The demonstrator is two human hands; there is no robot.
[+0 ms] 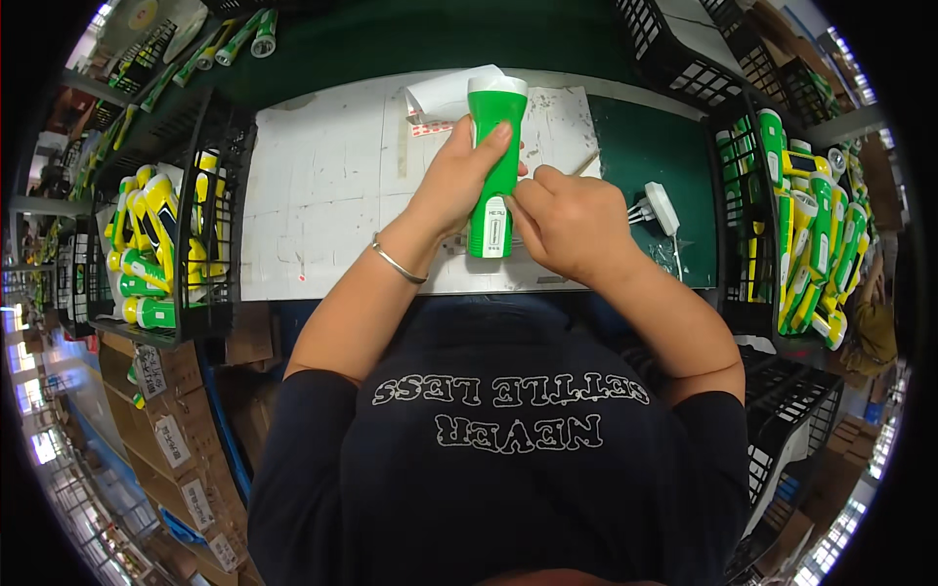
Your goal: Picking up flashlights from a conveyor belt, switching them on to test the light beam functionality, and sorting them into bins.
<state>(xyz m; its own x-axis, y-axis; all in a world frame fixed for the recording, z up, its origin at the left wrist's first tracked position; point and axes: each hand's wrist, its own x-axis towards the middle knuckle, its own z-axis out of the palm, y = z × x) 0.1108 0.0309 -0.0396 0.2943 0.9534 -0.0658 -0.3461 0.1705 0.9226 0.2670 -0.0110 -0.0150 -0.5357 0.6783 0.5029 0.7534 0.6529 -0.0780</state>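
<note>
A green flashlight (pixel 501 146) with a white head and a white label (pixel 496 227) on its handle stands out over the worktable, head pointing away from me. My left hand (pixel 459 176) is wrapped round its body, the thumb lying along the upper side. Close against the handle's right side, my right hand (pixel 576 220) is closed with its fingers pinched by the label's edge. Whatever those fingers hold, if anything, is hidden. A thin brownish stick (pixel 587 162) shows just beyond the right hand; I cannot tell whether it is held.
Under my hands lies a white sheet (pixel 322 195) on the green tabletop (pixel 645 137). A curled paper (pixel 445 95) with red-and-white stickers is beyond. A white plug-like block (pixel 661 207) sits right. Black crates of flashlights stand left (pixel 210 317) and right (pixel 728 195).
</note>
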